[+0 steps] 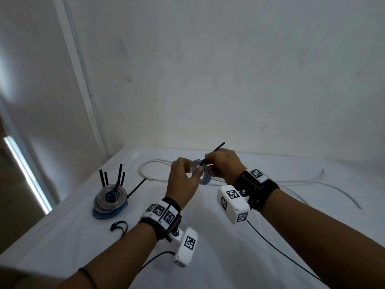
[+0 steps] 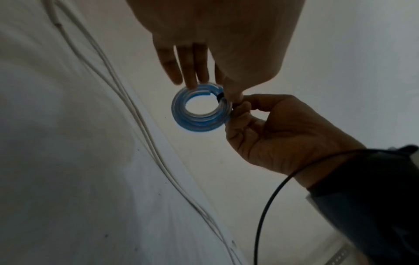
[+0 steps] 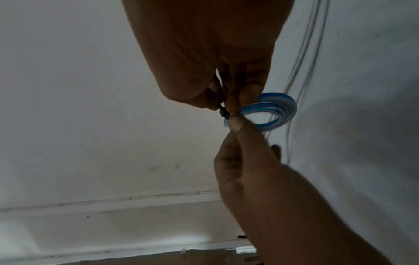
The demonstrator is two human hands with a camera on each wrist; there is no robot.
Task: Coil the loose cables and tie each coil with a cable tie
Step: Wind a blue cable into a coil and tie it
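No readable text or numbers; only black-and-white square code markers [image 1: 231, 193] on the wrist cameras.

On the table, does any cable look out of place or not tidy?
Yes. A long white cable sprawls uncoiled and untied across the far side of the table, unlike the tied coils at the left.

Two hands meet above the table [image 1: 270, 236]: the left hand [image 1: 183, 182] and the right hand [image 1: 224, 165]. Between them is one small blue coil [image 1: 203, 174] with one black tie [image 1: 214, 151]. Left of the hands lie two stacked coils [image 1: 110, 200], five upright ties [image 1: 119, 176] and one black loop [image 1: 119, 226]. Behind the hands lies one loose white cable [image 1: 291, 182].
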